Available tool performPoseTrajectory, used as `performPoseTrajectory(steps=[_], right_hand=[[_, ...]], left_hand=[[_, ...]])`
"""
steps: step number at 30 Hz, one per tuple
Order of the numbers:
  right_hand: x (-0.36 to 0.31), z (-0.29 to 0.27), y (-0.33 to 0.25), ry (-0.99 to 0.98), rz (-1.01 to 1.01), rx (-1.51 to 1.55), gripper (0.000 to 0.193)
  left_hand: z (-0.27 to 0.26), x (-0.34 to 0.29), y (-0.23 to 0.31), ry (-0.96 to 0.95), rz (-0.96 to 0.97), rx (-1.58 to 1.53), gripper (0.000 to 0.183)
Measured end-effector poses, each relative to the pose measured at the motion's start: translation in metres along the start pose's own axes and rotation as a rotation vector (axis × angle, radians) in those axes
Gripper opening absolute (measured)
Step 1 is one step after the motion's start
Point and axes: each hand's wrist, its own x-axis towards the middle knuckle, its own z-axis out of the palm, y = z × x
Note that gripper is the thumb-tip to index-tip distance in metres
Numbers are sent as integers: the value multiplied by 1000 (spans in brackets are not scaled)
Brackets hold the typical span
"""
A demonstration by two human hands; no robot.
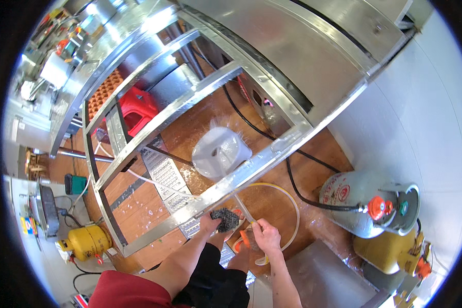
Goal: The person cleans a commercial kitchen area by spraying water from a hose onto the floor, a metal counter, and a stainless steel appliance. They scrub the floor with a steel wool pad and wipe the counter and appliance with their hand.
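Observation:
My left hand (209,224) is closed around a dark grey scouring pad (225,219), just below the near rail of a stainless steel frame (190,208). To its right, my right hand (267,236) grips the end of a pale hose (295,205), which loops over the floor beside it. A clear streak, apparently water, runs from that end toward a white plastic stool (218,151). Splashes rise around the stool, which is seen between the frame's rails on the wet brown floor.
At right stand a grey gas cylinder (344,195) and a yellow one (382,251). Another yellow cylinder (87,242) is at left. A black hose (292,177) crosses the floor. Behind the frame are a red stool (136,110) and a metal grate (164,172).

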Motion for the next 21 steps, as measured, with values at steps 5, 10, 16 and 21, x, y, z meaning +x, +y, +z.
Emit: performPoseTrajectory(steps=[5, 10, 16, 21], right_hand=[[42, -4, -20, -54, -88, 61, 28], [73, -9, -27, -72, -122, 145, 29], [118, -19, -30, 70, -254, -4, 30], [141, -22, -64, -86, -396, 193, 25]], left_hand=[[-3, -8, 1, 43, -1, -42, 45], [9, -16, -20, 33, -20, -95, 32], [26, -17, -42, 178, -122, -198, 32], [36, -17, -53, 303, -188, -244, 32]])
